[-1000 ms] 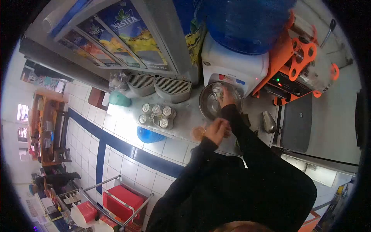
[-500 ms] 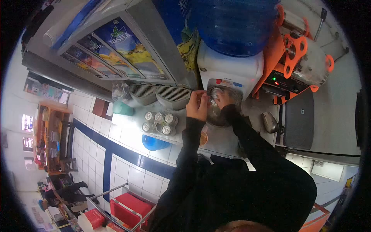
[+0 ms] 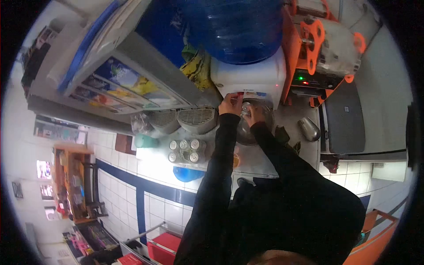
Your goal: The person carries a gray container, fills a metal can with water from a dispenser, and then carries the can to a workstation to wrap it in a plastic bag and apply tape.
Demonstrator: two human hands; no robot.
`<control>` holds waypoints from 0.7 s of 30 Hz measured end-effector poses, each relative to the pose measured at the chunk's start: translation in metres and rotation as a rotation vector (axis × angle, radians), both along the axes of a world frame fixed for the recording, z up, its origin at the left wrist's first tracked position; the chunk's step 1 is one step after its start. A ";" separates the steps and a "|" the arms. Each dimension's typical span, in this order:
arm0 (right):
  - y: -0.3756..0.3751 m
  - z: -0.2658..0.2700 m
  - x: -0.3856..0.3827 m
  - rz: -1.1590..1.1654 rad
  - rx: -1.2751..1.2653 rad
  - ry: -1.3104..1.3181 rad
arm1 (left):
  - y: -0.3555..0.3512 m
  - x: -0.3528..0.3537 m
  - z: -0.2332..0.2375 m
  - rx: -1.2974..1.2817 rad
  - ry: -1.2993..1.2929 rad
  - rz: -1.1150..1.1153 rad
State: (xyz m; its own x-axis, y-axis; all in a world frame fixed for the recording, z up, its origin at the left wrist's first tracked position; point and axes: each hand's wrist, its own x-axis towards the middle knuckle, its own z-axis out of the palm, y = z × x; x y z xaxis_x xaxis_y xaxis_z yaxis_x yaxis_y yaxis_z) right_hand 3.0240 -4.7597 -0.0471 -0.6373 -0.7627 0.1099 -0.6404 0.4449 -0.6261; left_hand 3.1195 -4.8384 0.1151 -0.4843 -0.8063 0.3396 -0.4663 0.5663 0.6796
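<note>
My right hand grips a silver-topped can over a round metal bowl. My left hand is just left of the can, its fingers bent together near the red tap of the white water dispenser; what they hold, if anything, is too small to make out. The bowl stands under the dispenser's front, partly covered by my hands and sleeves.
Several cans stand in a pack on the counter, near a green cup and a drink machine. To the right are a metal scoop-like vessel and an orange sealing machine. A blue item lies below the pack.
The view has shifted. My left hand has moved up beside the dispenser's red tap. My right hand now shows round the can, which has risen toward the bowl's upper edge.
</note>
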 end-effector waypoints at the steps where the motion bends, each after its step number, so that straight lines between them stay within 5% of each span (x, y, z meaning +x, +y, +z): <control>1: -0.003 0.002 0.002 -0.017 -0.003 0.025 | -0.003 -0.002 -0.003 0.070 0.031 0.009; 7: -0.014 0.008 0.004 -0.218 -0.062 -0.234 | -0.019 -0.009 -0.010 0.265 -0.015 0.064; 11: -0.027 -0.023 0.000 -0.201 -0.003 -0.114 | -0.043 -0.013 -0.050 0.431 -0.026 0.083; 16: -0.023 0.014 -0.005 -0.110 0.326 -0.207 | -0.040 -0.009 -0.029 0.477 -0.100 0.072; 19: -0.029 0.004 -0.001 -0.235 0.021 0.034 | -0.033 -0.009 -0.020 0.566 -0.102 0.069; 21: -0.024 0.010 -0.007 -0.202 0.056 -0.052 | -0.028 -0.008 -0.013 0.618 -0.064 0.061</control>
